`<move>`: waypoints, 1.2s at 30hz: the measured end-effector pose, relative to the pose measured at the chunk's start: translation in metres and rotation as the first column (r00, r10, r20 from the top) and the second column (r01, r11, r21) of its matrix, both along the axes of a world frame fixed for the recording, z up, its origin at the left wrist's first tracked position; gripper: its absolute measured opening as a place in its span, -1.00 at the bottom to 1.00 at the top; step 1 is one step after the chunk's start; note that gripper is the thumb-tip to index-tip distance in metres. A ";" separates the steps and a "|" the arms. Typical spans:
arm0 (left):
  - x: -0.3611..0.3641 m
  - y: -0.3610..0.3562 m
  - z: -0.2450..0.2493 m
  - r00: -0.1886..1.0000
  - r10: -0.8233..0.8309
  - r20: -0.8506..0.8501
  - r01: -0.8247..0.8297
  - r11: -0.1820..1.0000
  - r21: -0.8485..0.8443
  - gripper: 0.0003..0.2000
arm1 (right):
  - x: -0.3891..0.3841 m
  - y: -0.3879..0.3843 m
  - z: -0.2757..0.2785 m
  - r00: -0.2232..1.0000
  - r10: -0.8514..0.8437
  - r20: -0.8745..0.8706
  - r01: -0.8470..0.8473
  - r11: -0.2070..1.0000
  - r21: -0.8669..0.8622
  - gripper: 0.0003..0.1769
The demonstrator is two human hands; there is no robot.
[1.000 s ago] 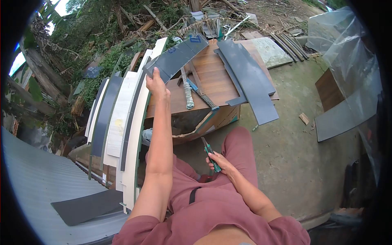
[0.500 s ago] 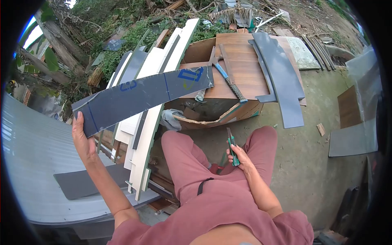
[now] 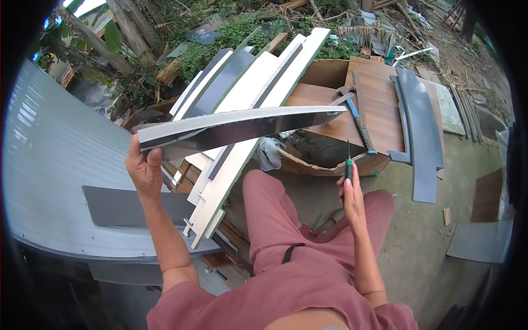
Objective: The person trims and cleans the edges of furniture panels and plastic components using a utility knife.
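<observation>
My left hand (image 3: 145,165) grips the near left end of a long dark panel strip (image 3: 236,132), fingers behind and thumb on its face. The strip is tipped so its pale edge shows along the top, and its far end hangs over the wooden cabinet (image 3: 379,104). In my right hand (image 3: 353,195) is a green utility knife (image 3: 348,169), its thin blade pointing up and away from me. The blade stands apart from the strip. Beyond it, a hammer (image 3: 360,124) with a blue and black handle lies on the cabinet.
Several white and grey strips (image 3: 280,82) are stacked aslant at my left. Grey cut panels (image 3: 421,132) lie on the cabinet's right side. A dark board (image 3: 132,206) rests on the corrugated metal sheet (image 3: 60,165). Another grey sheet (image 3: 478,242) leans at the right on the concrete floor.
My left hand has turned the strip from its broad marked face to nearly edge-on. My right hand has raised the knife toward the cabinet. The view has shifted left.
</observation>
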State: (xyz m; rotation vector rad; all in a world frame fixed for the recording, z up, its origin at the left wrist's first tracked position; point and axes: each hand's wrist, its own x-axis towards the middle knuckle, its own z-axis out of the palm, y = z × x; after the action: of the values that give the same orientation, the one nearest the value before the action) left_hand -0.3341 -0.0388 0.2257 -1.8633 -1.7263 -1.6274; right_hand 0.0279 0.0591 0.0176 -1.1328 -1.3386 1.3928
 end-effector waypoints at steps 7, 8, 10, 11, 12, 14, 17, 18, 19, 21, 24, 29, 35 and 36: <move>0.045 -0.001 0.015 0.987 -0.070 -0.143 0.075 0.997 0.032 -0.51 | -0.055 -0.032 0.187 0.929 0.289 0.231 -0.363 0.585 0.725 -0.23; 0.047 -0.002 0.017 0.987 -0.067 -0.148 0.073 0.997 0.032 -0.51 | -0.061 -0.038 0.197 0.895 0.347 0.279 -0.437 0.562 0.703 -0.24; 0.051 -0.004 0.017 0.984 -0.100 -0.150 0.102 0.995 0.006 -0.53 | -0.075 -0.047 0.201 0.894 0.337 0.296 -0.441 0.544 0.714 -0.23; 0.052 -0.005 0.017 0.983 -0.107 -0.151 0.108 0.994 0.000 -0.53 | -0.080 -0.049 0.200 0.891 0.325 0.317 -0.449 0.527 0.722 -0.22; 0.052 -0.005 0.018 0.980 -0.096 -0.172 0.098 0.995 0.003 -0.53 | -0.085 -0.049 0.194 0.909 0.302 0.288 -0.410 0.516 0.752 -0.21; 0.057 -0.006 0.018 0.983 -0.094 -0.157 0.094 0.996 -0.008 -0.53 | -0.081 -0.047 0.188 0.905 0.294 0.308 -0.424 0.559 0.713 -0.22; 0.051 -0.002 0.014 0.975 -0.059 -0.213 0.075 0.995 0.066 -0.50 | -0.072 -0.036 0.173 0.904 0.289 0.316 -0.428 0.628 0.650 -0.24; 0.046 -0.003 0.012 0.976 -0.039 -0.213 0.053 0.997 0.059 -0.49 | -0.068 -0.030 0.166 0.911 0.286 0.297 -0.412 0.662 0.626 -0.26; 0.044 -0.004 0.011 0.977 -0.050 -0.208 0.063 0.996 0.056 -0.49 | -0.065 -0.024 0.159 0.912 0.277 0.301 -0.408 0.669 0.622 -0.26; 0.040 -0.007 0.007 0.995 -0.023 -0.100 0.025 1.000 0.016 -0.49 | -0.058 -0.012 0.143 0.917 0.239 0.320 -0.386 0.735 0.557 -0.32; 0.031 -0.007 0.000 0.998 -0.014 -0.069 0.016 1.000 0.026 -0.47 | -0.050 0.011 0.112 0.920 0.172 0.352 -0.341 0.794 0.504 -0.37; 0.011 -0.010 -0.011 1.000 0.005 -0.004 -0.005 1.000 0.025 -0.43 | -0.039 0.065 0.051 0.909 -0.012 0.417 -0.203 0.861 0.467 -0.44; -0.007 -0.016 -0.023 0.997 0.066 0.048 -0.066 0.998 0.000 -0.41 | -0.015 0.137 -0.019 0.913 -0.045 0.406 -0.092 0.946 0.311 -0.46; -0.009 -0.015 -0.024 0.996 0.072 0.056 -0.072 0.997 0.000 -0.41 | -0.015 0.144 -0.018 0.915 -0.018 0.403 -0.112 0.948 0.297 -0.46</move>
State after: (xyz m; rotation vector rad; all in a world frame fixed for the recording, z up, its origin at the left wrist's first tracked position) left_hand -0.3430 -0.0540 0.2014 -1.7487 -1.7911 -1.6695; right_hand 0.0132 0.2028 -0.0004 -1.2108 -1.8180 0.9557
